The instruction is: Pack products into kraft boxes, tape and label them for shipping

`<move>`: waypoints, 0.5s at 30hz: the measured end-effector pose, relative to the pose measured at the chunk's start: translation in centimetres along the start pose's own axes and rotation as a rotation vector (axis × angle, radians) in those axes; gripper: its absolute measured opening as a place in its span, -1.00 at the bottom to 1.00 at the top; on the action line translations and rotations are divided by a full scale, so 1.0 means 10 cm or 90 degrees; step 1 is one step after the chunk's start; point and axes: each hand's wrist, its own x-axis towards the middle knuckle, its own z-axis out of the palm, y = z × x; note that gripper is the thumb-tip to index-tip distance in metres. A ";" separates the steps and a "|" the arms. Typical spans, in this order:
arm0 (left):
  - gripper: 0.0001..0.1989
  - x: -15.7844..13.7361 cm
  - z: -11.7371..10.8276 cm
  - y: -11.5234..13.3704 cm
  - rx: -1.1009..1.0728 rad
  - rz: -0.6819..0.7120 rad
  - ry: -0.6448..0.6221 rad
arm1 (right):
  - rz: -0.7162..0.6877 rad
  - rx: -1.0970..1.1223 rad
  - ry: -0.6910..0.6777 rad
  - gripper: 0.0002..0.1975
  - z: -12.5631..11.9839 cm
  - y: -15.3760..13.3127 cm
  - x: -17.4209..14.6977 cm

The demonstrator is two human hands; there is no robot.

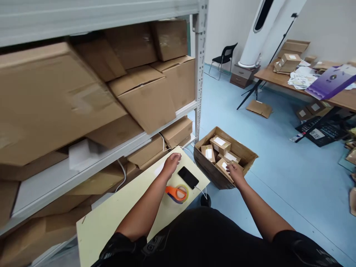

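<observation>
My left hand is above the pale yellow tabletop, its fingers loosely bent and apart, with nothing visible in them. Below it on the table lie a black phone with a white cable and an orange tape dispenser beside a roll of tape. My right hand reaches over a large open cardboard box. Its slightly bent fingers are at the edge of a small labelled carton inside and do not close round it. Several other small cartons with white labels sit in the box.
A metal shelf full of cardboard boxes stands along the left. Across the blue floor are a wooden desk with papers, a black chair, a flattened carton and a black crate.
</observation>
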 end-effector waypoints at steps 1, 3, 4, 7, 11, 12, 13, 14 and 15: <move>-0.53 -0.16 -0.14 -0.09 -0.010 -0.002 0.015 | 0.013 0.004 -0.006 -0.56 0.06 -0.06 -0.11; -0.53 -0.49 -0.42 -0.27 -0.024 0.001 0.044 | 0.020 0.009 -0.015 -0.57 0.21 -0.19 -0.36; -0.54 -0.67 -0.57 -0.37 -0.028 0.003 0.060 | 0.006 0.010 -0.019 -0.57 0.30 -0.25 -0.49; -0.57 -1.25 -1.02 -0.67 -0.047 -0.009 0.122 | -0.050 0.021 -0.066 -0.59 0.65 -0.44 -0.87; -0.59 -2.13 -1.52 -1.08 -0.092 -0.053 0.259 | -0.122 0.023 -0.199 -0.57 1.26 -0.69 -1.23; -0.60 -2.37 -1.59 -1.19 -0.103 -0.065 0.301 | -0.144 0.014 -0.241 -0.56 1.43 -0.76 -1.30; -0.60 -2.61 -1.64 -1.29 -0.114 -0.078 0.345 | -0.165 0.004 -0.286 -0.55 1.60 -0.82 -1.36; -0.60 -2.84 -1.65 -1.40 -0.126 -0.092 0.393 | -0.184 -0.007 -0.337 -0.55 1.77 -0.88 -1.42; -0.60 -3.09 -1.63 -1.50 -0.137 -0.106 0.443 | -0.202 -0.020 -0.391 -0.56 1.94 -0.94 -1.48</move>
